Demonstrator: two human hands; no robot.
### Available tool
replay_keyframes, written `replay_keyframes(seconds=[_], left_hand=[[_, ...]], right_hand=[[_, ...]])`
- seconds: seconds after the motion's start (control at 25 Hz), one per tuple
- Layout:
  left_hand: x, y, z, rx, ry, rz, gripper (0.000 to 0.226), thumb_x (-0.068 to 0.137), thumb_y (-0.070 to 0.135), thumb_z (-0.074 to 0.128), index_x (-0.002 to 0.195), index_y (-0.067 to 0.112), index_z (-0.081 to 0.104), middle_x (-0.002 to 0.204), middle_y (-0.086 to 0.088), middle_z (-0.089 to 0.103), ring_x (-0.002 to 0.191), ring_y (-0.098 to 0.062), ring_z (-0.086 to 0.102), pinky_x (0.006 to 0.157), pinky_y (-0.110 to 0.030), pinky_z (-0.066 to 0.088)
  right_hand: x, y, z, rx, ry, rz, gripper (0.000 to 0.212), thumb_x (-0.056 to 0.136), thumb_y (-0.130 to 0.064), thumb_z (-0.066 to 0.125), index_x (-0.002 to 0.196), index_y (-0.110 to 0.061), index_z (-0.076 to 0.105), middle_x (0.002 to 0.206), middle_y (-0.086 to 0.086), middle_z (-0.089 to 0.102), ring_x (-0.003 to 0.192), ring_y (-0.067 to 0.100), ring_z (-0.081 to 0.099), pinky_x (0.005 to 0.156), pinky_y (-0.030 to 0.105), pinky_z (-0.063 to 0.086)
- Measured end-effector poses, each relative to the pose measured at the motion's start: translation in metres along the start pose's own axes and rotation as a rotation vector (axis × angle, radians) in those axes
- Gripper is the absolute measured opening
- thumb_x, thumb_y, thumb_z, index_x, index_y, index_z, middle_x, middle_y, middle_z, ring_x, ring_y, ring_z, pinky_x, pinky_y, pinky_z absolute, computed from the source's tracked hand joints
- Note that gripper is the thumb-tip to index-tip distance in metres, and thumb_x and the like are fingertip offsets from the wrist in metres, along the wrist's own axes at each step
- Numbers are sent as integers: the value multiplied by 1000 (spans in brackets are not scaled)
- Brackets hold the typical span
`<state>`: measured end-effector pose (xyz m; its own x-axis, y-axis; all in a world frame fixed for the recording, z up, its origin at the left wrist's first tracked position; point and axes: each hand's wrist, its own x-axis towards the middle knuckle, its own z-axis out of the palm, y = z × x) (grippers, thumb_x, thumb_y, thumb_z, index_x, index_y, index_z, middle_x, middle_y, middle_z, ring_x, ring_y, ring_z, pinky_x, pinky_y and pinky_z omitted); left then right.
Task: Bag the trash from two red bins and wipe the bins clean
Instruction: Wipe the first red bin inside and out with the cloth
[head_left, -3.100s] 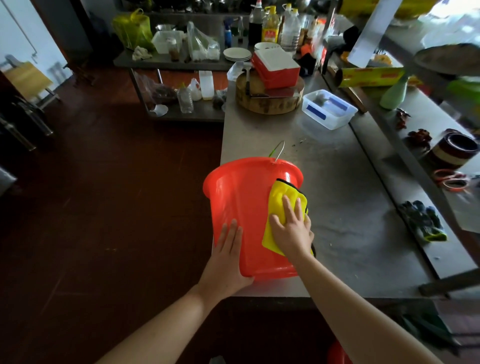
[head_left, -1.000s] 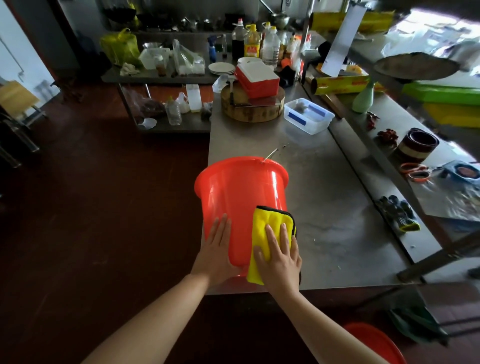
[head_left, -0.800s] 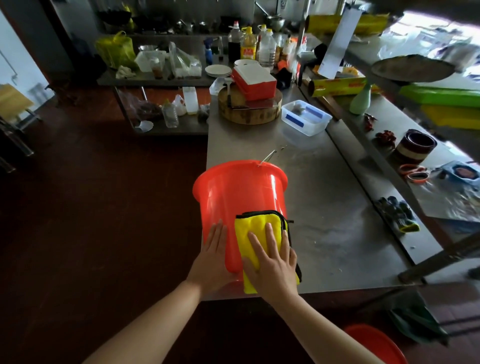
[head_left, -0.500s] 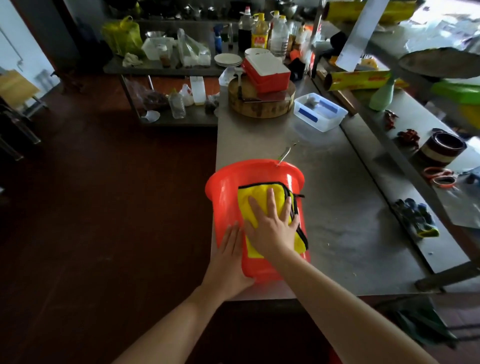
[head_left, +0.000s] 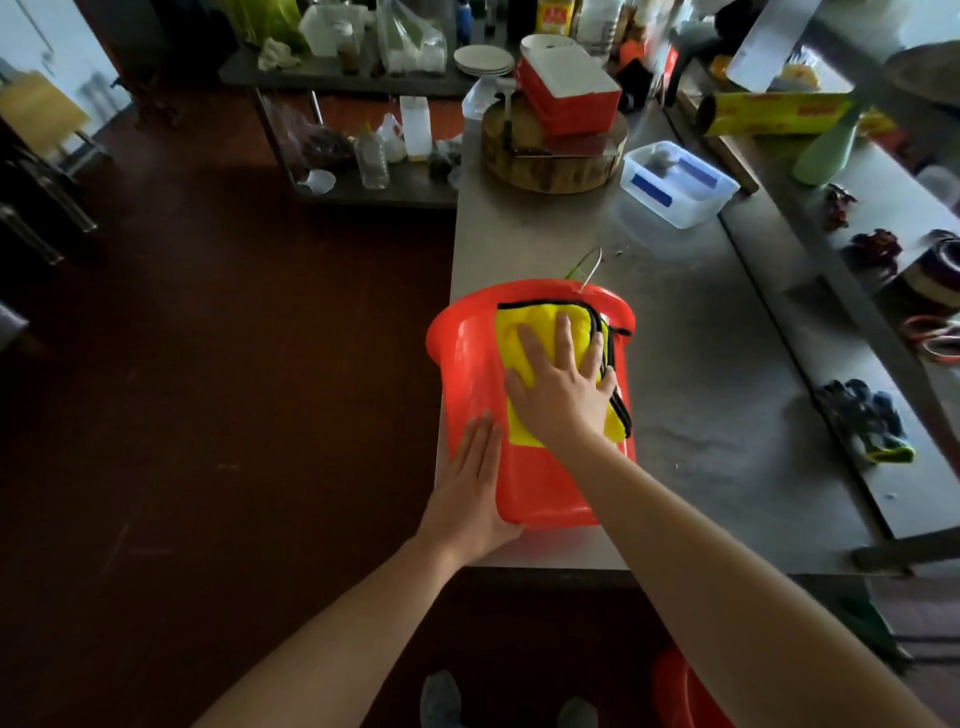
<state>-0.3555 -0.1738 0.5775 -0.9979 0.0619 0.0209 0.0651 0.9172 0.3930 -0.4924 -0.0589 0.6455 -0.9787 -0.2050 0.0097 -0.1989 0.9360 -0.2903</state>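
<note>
A red bin (head_left: 470, 374) stands on the near corner of the steel table (head_left: 696, 374), tilted toward me, its wire handle sticking up behind the rim. My right hand (head_left: 563, 384) lies flat with spread fingers on a yellow cloth with black trim (head_left: 530, 325), pressing it against the bin's outer wall just under the rim. My left hand (head_left: 467, 493) rests flat against the bin's lower left side, steadying it. Part of a second red bin (head_left: 680, 691) shows on the floor at the bottom right.
Behind the bin stand a round wooden chopping block (head_left: 553, 156) with a red box on it and a clear plastic tub (head_left: 678, 184). Dark gloves (head_left: 867, 421) lie on the table's right side. A cluttered shelf unit (head_left: 363, 130) stands at the back left beside open brown floor.
My right hand has slid the yellow cloth up the bin's wall from near the base to just under the rim. My left hand has stayed on the lower left side.
</note>
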Motion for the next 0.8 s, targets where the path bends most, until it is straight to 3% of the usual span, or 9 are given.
replay_keyframes(seconds=[0.2,0.44,0.64,0.8], left_hand=[[-1,-2,-3,34,10,-2,133,66,67,75,159,5,4,168,-12,-1,155,-23,-8,122,-52,21],[1,-13,-4,88,26,65,121,75,72,66,159,3,13,167,-15,9,155,-28,-1,123,-51,19],[-8,-25,-8,17,43,8,127,67,64,72,158,0,10,168,-12,1,155,-24,-3,125,-45,18],[-16,-37,-13,-65,-8,-58,133,71,65,75,160,12,-9,166,4,-22,153,-11,-17,124,-32,4]], right_hand=[[-81,23,20,-65,89,-65,62,94,-74,27,152,-56,14,170,-5,0,154,41,-3,115,67,20],[-130,34,27,-110,90,-127,62,94,-72,35,152,-55,21,170,-5,1,154,41,-3,117,64,21],[-85,15,13,-82,-7,-121,62,92,-75,27,150,-57,16,169,-8,-3,153,40,-8,115,67,17],[-1,-5,-8,34,-73,-28,65,90,-75,32,150,-57,13,169,-11,-7,153,38,-12,115,68,13]])
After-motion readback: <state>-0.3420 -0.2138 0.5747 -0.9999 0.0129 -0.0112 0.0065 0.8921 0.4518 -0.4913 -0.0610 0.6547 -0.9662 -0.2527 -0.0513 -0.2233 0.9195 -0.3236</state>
